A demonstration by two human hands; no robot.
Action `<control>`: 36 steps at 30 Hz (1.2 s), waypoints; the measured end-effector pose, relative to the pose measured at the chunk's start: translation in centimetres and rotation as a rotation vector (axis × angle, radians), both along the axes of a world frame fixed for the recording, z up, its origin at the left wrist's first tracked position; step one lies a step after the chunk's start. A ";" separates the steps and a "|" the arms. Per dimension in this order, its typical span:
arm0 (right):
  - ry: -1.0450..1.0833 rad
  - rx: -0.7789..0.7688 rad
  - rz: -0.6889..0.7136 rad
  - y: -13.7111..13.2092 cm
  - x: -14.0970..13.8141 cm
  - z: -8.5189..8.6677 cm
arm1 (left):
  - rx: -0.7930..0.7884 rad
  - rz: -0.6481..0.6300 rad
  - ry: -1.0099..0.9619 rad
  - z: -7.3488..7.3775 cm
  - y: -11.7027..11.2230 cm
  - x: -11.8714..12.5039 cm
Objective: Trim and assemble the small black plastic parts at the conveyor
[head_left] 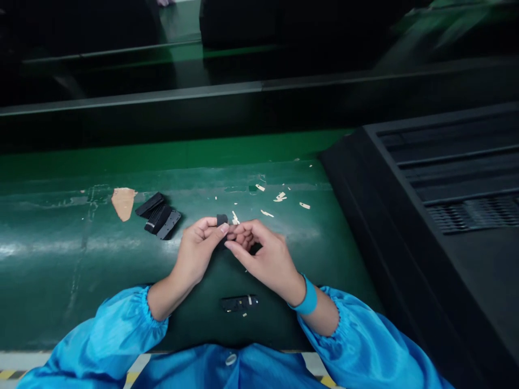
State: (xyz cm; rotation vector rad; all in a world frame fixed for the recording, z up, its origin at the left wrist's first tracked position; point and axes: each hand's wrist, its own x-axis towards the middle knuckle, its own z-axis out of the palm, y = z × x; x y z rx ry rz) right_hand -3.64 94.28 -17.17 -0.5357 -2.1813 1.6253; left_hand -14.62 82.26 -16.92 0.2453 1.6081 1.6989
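A small flat black part (221,220) is pinched between the thumb and fingers of my left hand (199,244). My right hand (263,249) meets it from the right, its curled fingers at the part's edge and its thumb held apart below. Whether the right fingers grip anything is hidden. Below the hands, near the table's front edge, lies a dark elongated piece (240,303) with small light bits on and beside it. Left of my left hand sits a loose pile of black plastic parts (159,215).
Pale paper-like scraps (279,197) are scattered beyond my right hand on the green table (101,265). A tan pointed piece (123,203) lies at the left. A large black slatted tray (389,227) stands on the right, and a dark ledge (162,116) runs along the back.
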 end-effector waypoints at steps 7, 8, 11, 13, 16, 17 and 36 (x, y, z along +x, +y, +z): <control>-0.012 -0.063 -0.003 -0.5 -0.1 -0.5 | -0.019 -0.038 0.100 0.3 0.2 0.3; -0.018 -0.097 0.007 -0.5 -0.1 -0.5 | -0.020 -0.048 0.105 0.4 0.2 0.4; -0.045 -0.238 0.044 -0.4 -0.2 -0.6 | -0.018 -0.088 0.101 0.5 0.2 0.3; -0.052 -0.319 0.039 -0.3 -0.2 -0.6 | -0.025 -0.094 0.157 0.5 0.1 -0.1; -0.048 -0.377 0.016 0.0 -0.2 -0.4 | -0.062 -0.103 0.437 0.4 -0.3 -0.9; -0.043 -0.398 0.014 0.1 -0.2 -0.3 | -0.079 -0.108 0.537 0.3 -0.4 -1.2; -0.018 -0.512 0.044 0.9 -0.3 0.1 | -0.031 0.043 0.361 0.5 -0.3 -1.4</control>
